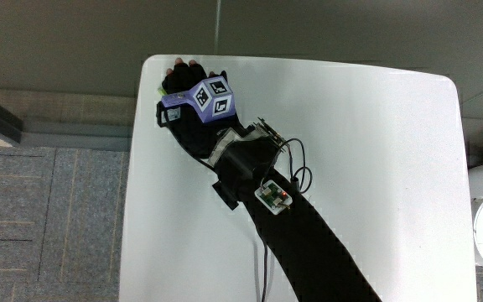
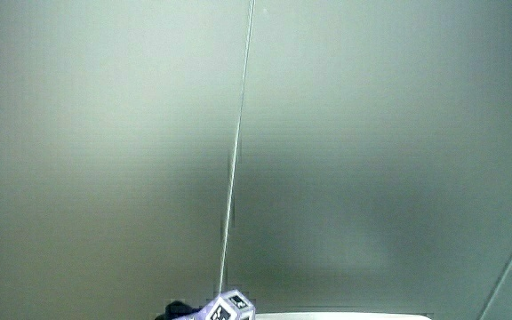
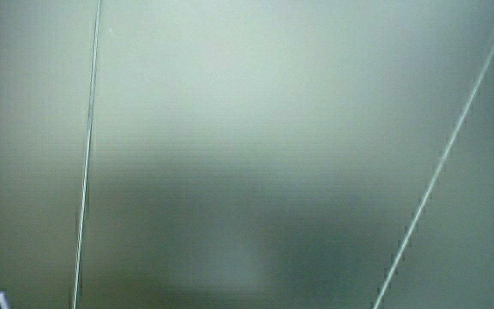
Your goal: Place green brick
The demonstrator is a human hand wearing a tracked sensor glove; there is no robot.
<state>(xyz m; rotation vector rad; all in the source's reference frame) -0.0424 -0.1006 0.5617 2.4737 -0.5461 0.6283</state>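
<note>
Hand (image 1: 193, 113) reaches to the surface's (image 1: 367, 168) corner, fingers curled around the green brick (image 1: 167, 85); next I'd expect lowering, then release.

You see a white table (image 1: 367, 168) with rounded corners, viewed from above. Your gloved hand (image 1: 193, 113) rests at a corner of the table farthest from you, the forearm (image 1: 309, 243) lying across the tabletop. Both side views show mostly a pale wall.

one hand (image 1: 193, 113) — one table (image 1: 376, 168)
</note>
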